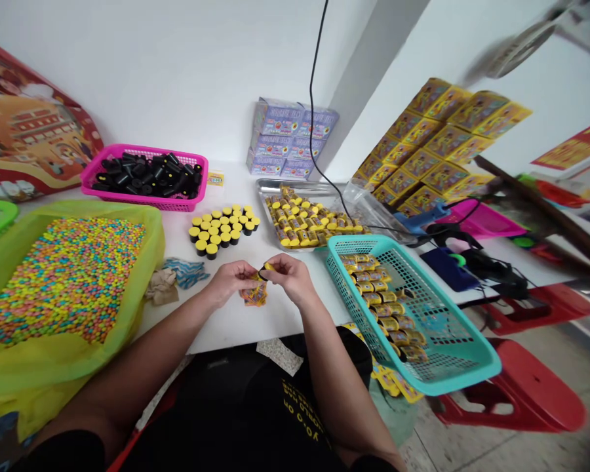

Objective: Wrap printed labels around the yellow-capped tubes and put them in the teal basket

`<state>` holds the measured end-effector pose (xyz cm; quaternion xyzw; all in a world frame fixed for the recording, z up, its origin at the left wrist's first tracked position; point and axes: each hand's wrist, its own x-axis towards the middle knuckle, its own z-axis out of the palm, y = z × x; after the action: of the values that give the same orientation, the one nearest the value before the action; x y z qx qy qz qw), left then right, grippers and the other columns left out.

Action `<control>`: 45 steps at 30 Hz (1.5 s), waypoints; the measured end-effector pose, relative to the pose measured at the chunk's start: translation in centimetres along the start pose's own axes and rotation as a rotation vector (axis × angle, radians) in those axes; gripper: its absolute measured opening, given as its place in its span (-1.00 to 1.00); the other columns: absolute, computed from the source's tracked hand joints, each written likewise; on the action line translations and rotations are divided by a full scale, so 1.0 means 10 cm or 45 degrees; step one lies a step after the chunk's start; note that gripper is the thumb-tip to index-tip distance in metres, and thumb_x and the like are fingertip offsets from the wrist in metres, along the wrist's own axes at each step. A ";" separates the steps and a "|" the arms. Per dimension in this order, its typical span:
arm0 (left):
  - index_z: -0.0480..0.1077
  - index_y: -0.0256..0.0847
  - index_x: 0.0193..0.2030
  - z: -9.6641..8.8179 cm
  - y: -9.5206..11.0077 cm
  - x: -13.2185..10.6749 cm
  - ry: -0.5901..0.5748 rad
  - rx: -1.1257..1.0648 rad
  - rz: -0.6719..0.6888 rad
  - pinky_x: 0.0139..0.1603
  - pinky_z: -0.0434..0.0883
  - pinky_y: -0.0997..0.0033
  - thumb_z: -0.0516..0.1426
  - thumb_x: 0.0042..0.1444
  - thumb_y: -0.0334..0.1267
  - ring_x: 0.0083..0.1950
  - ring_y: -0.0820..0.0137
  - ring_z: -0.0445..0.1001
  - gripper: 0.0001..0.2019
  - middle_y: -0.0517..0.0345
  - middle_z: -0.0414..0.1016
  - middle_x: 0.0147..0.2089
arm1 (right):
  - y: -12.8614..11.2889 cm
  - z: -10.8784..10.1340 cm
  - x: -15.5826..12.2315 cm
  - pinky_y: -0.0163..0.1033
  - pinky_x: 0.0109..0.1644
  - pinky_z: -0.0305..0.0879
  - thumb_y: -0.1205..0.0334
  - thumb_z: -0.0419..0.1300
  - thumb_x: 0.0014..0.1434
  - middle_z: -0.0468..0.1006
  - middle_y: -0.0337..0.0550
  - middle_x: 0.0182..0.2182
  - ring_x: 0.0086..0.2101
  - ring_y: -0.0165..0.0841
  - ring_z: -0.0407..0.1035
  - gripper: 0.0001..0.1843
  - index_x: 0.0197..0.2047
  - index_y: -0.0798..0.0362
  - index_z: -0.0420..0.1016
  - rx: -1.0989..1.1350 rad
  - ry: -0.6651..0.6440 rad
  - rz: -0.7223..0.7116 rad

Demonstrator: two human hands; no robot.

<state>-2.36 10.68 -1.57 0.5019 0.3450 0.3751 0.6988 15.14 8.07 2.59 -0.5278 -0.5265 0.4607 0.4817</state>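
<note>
In the head view, my right hand (292, 278) pinches a small black canister with a yellow lid (268, 269), tilted above the table. My left hand (233, 282) meets it from the other side with fingertips closed. What those fingers grip is too small to make out. Beneath both hands lies a small pile of orange printed labels (255, 296). Just beyond, a group of black canisters with yellow lids (221, 226) stands upright on the white table (216, 324). To the right, a teal basket (452, 364) contains rows of labelled canisters (381, 298).
Behind stand a metal tray (263, 190) of labelled canisters and a pink basket (142, 198) of black ones. A yellow-lined bin (152, 229) holds colourful candies (73, 275) at left. A blue-striped cloth (184, 272) lies near my left arm. A black cable (311, 85) hangs over the tray.
</note>
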 end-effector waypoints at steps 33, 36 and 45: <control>0.42 -0.30 -0.42 0.02 0.00 -0.04 -0.076 -0.620 -0.235 -0.35 0.44 0.29 0.40 -0.16 -0.19 -0.43 0.37 0.46 -0.70 0.13 0.47 -0.43 | 0.22 0.21 -0.23 -0.24 -0.30 0.37 0.12 0.22 0.20 0.53 -0.11 -0.28 -0.28 -0.31 0.44 -0.70 -0.02 -0.04 0.58 -0.440 0.034 -0.484; 0.41 -0.29 -0.43 0.04 0.00 -0.05 -0.103 -0.611 -0.249 -0.36 0.43 0.29 0.41 -0.18 -0.21 -0.44 0.36 0.47 -0.70 0.14 0.45 -0.46 | 0.23 0.21 -0.24 -0.25 -0.33 0.35 0.16 0.27 0.15 0.55 -0.14 -0.33 -0.32 -0.32 0.43 -0.78 -0.12 -0.03 0.61 -0.346 0.059 -0.490; 0.31 -0.27 -0.49 0.01 0.03 -0.03 -0.082 -0.590 -0.176 -0.53 0.30 0.46 0.44 -0.24 -0.13 -0.56 0.47 0.38 -0.59 0.17 0.44 -0.49 | 0.16 0.23 -0.27 -0.25 -0.30 0.34 0.18 0.27 0.09 0.47 -0.18 -0.32 -0.30 -0.33 0.40 -0.70 -0.07 -0.04 0.56 -0.360 0.042 -0.469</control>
<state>-2.44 10.41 -1.25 0.3150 0.2609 0.3795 0.8299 12.98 5.47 0.71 -0.4924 -0.6652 0.2779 0.4877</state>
